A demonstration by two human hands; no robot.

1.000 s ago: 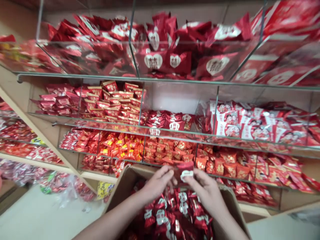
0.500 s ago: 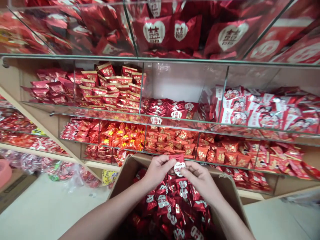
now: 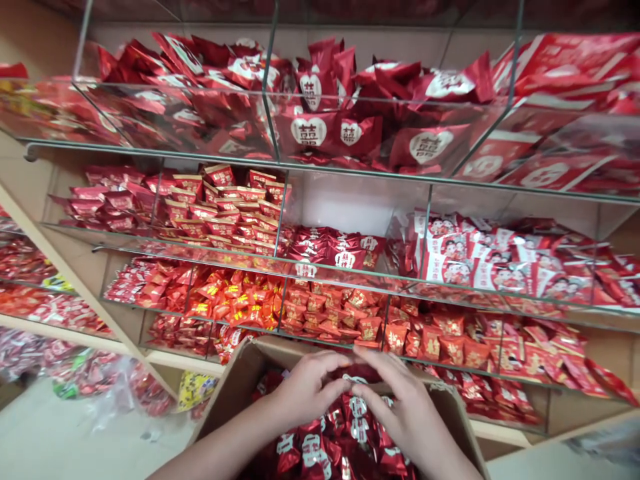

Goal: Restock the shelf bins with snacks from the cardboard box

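Observation:
My left hand [image 3: 313,390] and my right hand [image 3: 407,400] meet over an open cardboard box [image 3: 220,407], fingers curved inward and fingertips close together. Between them shows a dark red packet [image 3: 361,373] with a white patch, partly covered by my fingers; both hands appear closed around it. Below lie many small shiny red packets [image 3: 313,450] with white printed labels, filling the box.
Behind the box rises a shelf unit with clear dividers [image 3: 273,133]. Larger red packets with heart labels [image 3: 307,133] lie on the upper shelf. Orange packets [image 3: 240,293] and white-and-red packets [image 3: 495,267] fill lower sections. Bagged goods [image 3: 100,380] lie on the floor at left.
The view has tilted up, so the shelves and box sit lower in it. My hands have drawn closer together, and the packet between them is now more covered by my fingers.

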